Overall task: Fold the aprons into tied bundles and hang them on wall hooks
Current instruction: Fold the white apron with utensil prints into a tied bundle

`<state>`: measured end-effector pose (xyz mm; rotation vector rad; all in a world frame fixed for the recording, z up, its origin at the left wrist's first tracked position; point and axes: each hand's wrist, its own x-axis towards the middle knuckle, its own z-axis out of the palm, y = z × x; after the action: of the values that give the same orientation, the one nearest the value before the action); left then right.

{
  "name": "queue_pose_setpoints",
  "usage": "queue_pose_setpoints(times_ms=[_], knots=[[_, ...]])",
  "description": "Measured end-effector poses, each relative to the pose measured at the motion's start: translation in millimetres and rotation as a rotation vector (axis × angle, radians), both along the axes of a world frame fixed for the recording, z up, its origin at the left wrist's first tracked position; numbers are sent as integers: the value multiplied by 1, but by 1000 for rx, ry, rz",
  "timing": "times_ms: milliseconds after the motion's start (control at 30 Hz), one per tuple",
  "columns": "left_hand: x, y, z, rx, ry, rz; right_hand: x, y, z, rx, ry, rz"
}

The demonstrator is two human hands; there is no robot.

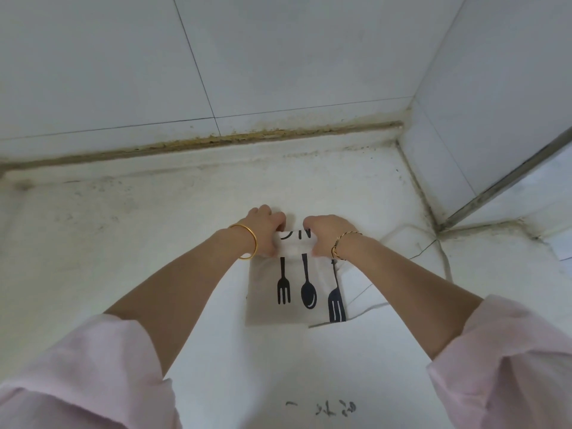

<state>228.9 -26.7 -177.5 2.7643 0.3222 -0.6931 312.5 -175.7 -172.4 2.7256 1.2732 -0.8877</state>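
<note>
A white apron (294,292) printed with a black fork, spoon and spatula lies folded into a narrow strip on the white counter (154,243). Its far end is rolled up toward me, with black letters showing on the roll. My left hand (263,227) grips the roll's left end, fingers curled over it. At the roll's right end my right hand (325,233) grips it the same way. A thin white apron string (439,252) trails off to the right of the apron.
White tiled walls (278,57) rise behind the counter and on the right, meeting in a corner at the far right. A stained seam runs along the counter's back edge. Black handwriting (334,408) marks the counter near me.
</note>
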Motion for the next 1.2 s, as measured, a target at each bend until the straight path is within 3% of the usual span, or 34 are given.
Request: queue_pose_setpoints(times_ms=[167,300,400,500,633,700,833,933,1033,1200], knots=[[3,4,38,-187,-253,141,6,-6,33,294,-253,-44],[7,-7,82,45,-745,141,17,-9,80,633,-614,-106],[-3,-16,75,177,-874,-32,10,-18,80,730,-726,-80],[-30,-30,37,239,-780,-260,-16,-42,38,558,-666,18],[-65,-52,0,189,-289,-328,-51,-76,-3,240,-311,135],[-69,-52,3,36,-179,-232,-54,-83,-1,174,-184,86],[-63,-41,19,-265,-41,-11,-42,-83,14,269,65,-142],[-66,-34,18,-579,-14,361,-34,-83,16,413,260,-314],[-74,-28,8,-868,-59,700,-33,-79,7,526,315,-417],[-85,-24,-5,-1035,-92,877,-32,-66,-15,497,191,-513]])
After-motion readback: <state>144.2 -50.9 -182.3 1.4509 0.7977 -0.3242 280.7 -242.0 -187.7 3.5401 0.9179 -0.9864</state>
